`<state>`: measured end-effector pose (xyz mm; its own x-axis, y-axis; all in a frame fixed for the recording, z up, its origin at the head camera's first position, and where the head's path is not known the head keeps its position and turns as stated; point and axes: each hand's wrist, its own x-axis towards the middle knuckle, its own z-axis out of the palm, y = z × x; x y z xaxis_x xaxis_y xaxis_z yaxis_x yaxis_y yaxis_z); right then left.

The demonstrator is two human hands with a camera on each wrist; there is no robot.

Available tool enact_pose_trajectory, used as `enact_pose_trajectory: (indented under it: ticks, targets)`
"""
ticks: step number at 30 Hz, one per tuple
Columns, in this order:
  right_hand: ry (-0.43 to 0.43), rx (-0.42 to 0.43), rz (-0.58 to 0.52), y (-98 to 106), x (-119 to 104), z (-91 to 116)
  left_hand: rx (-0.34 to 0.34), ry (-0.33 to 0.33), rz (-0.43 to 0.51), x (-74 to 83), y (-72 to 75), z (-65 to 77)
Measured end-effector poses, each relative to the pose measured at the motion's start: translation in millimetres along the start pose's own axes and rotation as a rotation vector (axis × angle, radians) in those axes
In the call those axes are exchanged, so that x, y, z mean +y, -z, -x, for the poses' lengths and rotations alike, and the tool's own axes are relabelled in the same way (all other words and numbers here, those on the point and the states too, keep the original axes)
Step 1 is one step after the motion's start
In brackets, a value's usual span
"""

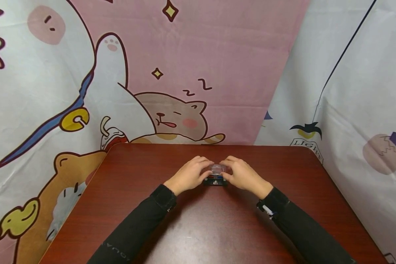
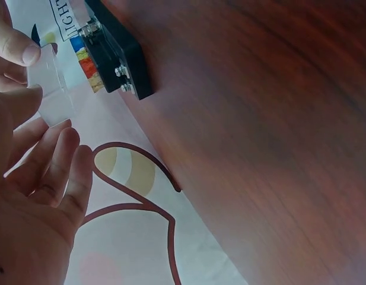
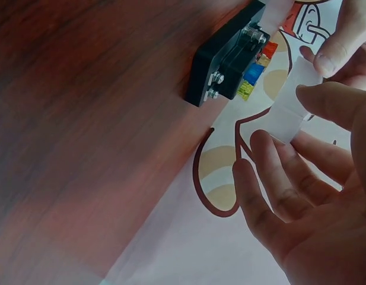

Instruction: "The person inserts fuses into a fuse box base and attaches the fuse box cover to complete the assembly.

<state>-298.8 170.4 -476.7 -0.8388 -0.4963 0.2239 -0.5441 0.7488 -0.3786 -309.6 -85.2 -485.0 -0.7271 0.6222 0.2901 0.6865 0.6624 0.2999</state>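
Note:
A black fuse block (image 1: 215,182) sits on the table, with metal screws along its sides. Blue, yellow, red and tan blade fuses (image 3: 254,72) stand in its top. Just above them is a clear plastic cover (image 1: 217,168), apart from the block in both wrist views. My left hand (image 1: 191,175) pinches one end of this cover (image 2: 51,89) between thumb and fingers. From the other side my right hand (image 1: 246,176) pinches the opposite end. Part of the fuses is hidden by the cover in the head view.
The reddish-brown wooden table (image 1: 191,234) has rounded far corners and ends just beyond the hands. Behind it hangs a cloth (image 1: 237,73) printed with cartoon animals, which also runs down both sides.

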Motion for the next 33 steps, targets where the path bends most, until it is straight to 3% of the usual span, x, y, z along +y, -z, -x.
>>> enact_pose_trajectory:
  ticks: [33]
  targets:
    - [0.005, -0.044, 0.003, -23, 7, 4, -0.099, 0.028, -0.015, -6.5, -16.4, 6.7]
